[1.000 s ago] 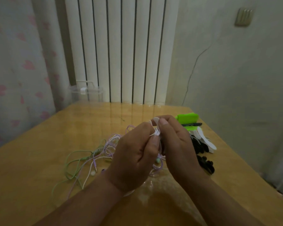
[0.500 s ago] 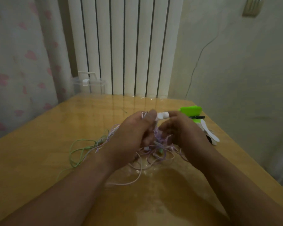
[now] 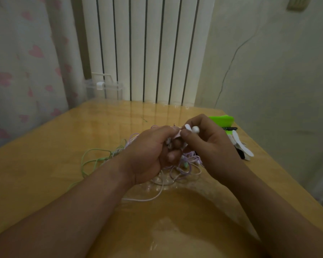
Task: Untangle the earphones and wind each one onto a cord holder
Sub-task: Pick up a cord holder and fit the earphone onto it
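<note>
1. Several loops of green cord (image 3: 93, 161) lie on the counter (image 3: 45, 164) at the left and run right into the tangle.
2. Left hand (image 3: 147, 155) is at mid-counter, its fingers (image 3: 172, 156) clenched round a bunch of white and lilac strands.
3. Tangled earphones (image 3: 188, 164) lie under and between both hands; one pale strand trails nearer.
4. Right hand (image 3: 213, 146), touching the left, pinches a white earbud (image 3: 195, 129) between thumb and forefinger.
5. White cord holders (image 3: 241, 146) lie near the right edge, with a bright green object (image 3: 222, 121) just beyond them.
</note>
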